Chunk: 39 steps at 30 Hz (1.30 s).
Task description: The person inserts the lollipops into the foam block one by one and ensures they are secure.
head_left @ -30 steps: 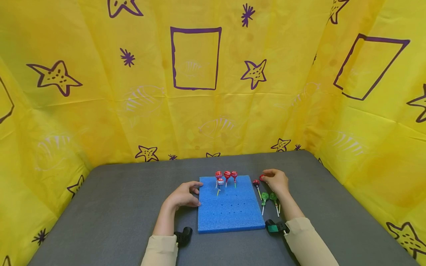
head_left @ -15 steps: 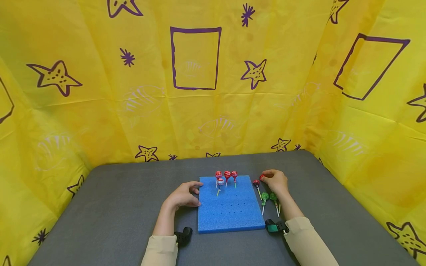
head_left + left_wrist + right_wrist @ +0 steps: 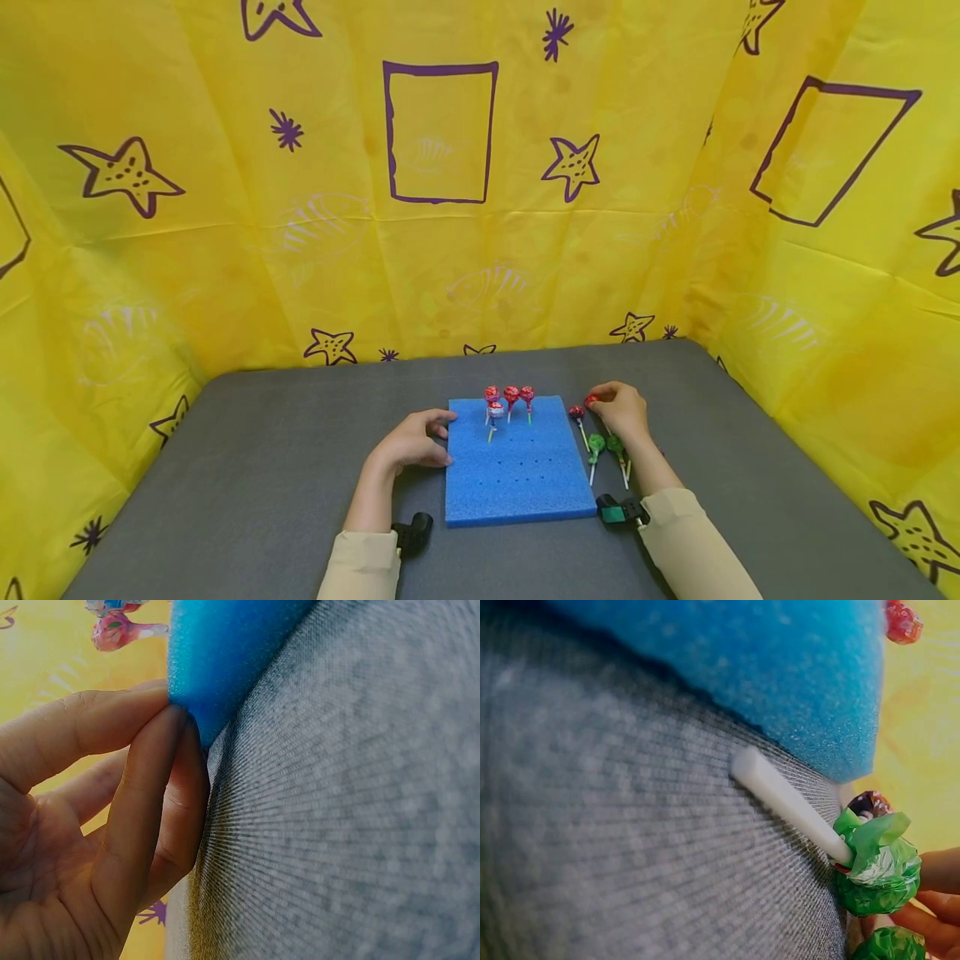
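A blue foam board lies flat near the front edge of the grey tabletop, about midway between its left and right edges. The left hand rests against the board's left edge near its far left corner; in the left wrist view its fingertips press the corner of the foam, the thumb on the top side and the other fingers curled against the edge, so it pinches the board lightly.

Along the board's far edge three red lollipops stand upright in holes, and a fourth with a pale wrapper stands just in front of the leftmost one. Rows of small empty holes dot the rest of the foam.

The right hand lies on the tabletop just beside the board's far right corner, fingers curled down over a red lollipop whose head shows at the fingertips. Whether the fingers actually grip it or only touch it cannot be told from any view. Between that hand and the board lies another red-headed lollipop, stick pointing toward the front edge. Two green lollipops lie beside the right wrist, their sticks also pointing forward; in the right wrist view one green head with its white stick is close to the foam's edge without touching it.

Yellow cloth printed with purple stars and rectangles walls the tabletop on three sides
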{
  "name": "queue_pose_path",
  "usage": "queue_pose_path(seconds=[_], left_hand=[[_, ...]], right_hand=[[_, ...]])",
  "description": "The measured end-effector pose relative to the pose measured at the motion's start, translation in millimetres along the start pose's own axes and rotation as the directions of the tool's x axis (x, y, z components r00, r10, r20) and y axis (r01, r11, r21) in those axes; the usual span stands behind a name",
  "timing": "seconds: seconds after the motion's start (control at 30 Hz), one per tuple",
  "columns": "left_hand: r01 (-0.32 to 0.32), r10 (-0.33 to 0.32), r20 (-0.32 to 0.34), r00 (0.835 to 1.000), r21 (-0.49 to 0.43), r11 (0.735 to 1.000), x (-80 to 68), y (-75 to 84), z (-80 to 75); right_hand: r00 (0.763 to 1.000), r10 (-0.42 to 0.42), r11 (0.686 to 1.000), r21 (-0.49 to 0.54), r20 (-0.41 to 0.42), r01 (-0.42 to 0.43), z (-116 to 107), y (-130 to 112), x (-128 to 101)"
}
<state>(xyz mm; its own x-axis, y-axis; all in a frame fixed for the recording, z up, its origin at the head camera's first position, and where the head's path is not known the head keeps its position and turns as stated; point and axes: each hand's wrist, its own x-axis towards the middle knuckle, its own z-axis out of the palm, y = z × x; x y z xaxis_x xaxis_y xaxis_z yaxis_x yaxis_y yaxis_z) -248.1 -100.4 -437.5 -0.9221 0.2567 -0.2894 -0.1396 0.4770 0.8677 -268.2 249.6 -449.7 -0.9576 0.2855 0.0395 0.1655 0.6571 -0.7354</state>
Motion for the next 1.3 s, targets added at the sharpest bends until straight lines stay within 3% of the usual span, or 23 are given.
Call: queue_pose_path(seconds=[0.73, 1.3], left_hand=[[-0.003, 0.003, -0.001, 1.0, 0.0, 1.0, 0.9, -1.0, -0.6], [-0.003, 0.003, -0.002, 1.0, 0.002, 1.0, 0.3, -1.0, 0.2]], right_hand=[[1.0, -0.01, 1.0, -0.022, 0.008, 0.011, 0, 0, 1], [0.998, -0.027, 0.992, 0.118, -0.051, 0.033, -14, -11, -14]])
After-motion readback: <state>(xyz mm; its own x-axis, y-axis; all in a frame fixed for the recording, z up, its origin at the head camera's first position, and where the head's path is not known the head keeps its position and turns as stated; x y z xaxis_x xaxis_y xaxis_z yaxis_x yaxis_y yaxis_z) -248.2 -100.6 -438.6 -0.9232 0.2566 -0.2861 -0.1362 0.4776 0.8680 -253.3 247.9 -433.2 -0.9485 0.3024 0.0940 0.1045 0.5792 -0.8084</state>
